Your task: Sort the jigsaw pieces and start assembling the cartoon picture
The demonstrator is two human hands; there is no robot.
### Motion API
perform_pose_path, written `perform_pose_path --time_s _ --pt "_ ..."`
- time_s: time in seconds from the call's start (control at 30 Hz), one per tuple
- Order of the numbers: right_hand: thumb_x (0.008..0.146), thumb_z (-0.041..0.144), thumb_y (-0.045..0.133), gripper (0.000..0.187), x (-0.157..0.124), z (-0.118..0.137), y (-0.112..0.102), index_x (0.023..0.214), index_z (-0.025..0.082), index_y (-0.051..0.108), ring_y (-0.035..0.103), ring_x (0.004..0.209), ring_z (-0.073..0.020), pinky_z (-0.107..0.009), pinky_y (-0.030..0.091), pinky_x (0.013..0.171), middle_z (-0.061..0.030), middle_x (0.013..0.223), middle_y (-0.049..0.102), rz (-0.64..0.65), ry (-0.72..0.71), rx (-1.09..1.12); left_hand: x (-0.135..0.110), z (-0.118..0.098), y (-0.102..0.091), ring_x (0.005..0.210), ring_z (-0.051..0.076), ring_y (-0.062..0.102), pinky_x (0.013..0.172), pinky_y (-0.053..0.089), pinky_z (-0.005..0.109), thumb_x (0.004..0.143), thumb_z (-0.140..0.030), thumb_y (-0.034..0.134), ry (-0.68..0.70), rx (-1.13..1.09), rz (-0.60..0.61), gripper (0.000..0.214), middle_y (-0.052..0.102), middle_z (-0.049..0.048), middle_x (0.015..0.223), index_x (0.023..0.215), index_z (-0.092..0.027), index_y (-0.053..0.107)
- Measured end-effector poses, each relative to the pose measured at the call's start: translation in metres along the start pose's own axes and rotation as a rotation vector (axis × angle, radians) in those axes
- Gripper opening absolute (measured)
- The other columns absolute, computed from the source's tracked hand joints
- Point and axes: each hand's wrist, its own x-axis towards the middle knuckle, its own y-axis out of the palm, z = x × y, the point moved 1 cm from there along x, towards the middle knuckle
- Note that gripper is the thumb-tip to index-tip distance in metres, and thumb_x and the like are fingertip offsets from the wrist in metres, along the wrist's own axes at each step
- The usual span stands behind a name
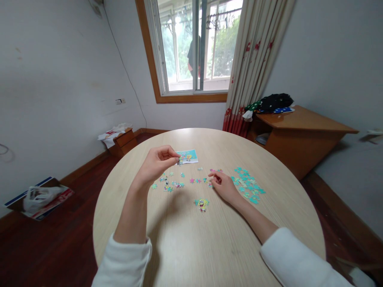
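My left hand (158, 163) is raised over the table with thumb and fingers pinched on a small puzzle piece (180, 160). Behind those fingertips lies a picture card (190, 156) with a yellow cartoon figure on blue. My right hand (223, 184) rests low beside a few loose pieces (198, 181), its index finger stretched out and the others loosely curled; I see nothing held in it. Nearer to me is a joined part of the puzzle (202, 204), showing a yellow cartoon face. Mixed pieces (170, 184) lie below my left hand.
Many turquoise pieces (248, 185) are spread right of my right hand on the round wooden table (191, 255). A brown desk (308, 123) with dark cloth stands behind at right. A small cabinet (124, 137) is at left. Someone (194, 56) is beyond the window.
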Motion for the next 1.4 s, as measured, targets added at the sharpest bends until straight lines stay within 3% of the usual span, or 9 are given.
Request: perform_pose_path --time_s 0.5,1.4 --pt "0.069 0.022 0.046 0.021 0.0 -0.0009 0.0005 0.079 0.016 0.062 0.046 0.055 -0.0125 -0.024 0.037 0.055 0.0029 0.057 0.048 -0.008 0.003 -0.008 -0.0001 0.0054 -0.0031 0.065 0.015 0.062 0.062 0.05 0.026 0.061 -0.027 0.066 -0.033 0.017 -0.03 0.011 0.067 0.0039 0.065 0.064 -0.016 0.066" --pt "0.07 0.024 0.046 0.021 0.0 -0.0004 -0.0001 0.081 0.014 0.062 0.045 0.054 -0.0125 -0.024 0.036 0.055 0.0034 0.057 0.045 0.008 0.008 -0.005 -0.0005 0.0066 -0.0045 0.07 0.016 0.065 0.069 0.052 0.028 0.065 -0.025 0.067 -0.067 0.042 0.061 0.014 0.07 0.0062 0.072 0.072 -0.013 0.069"
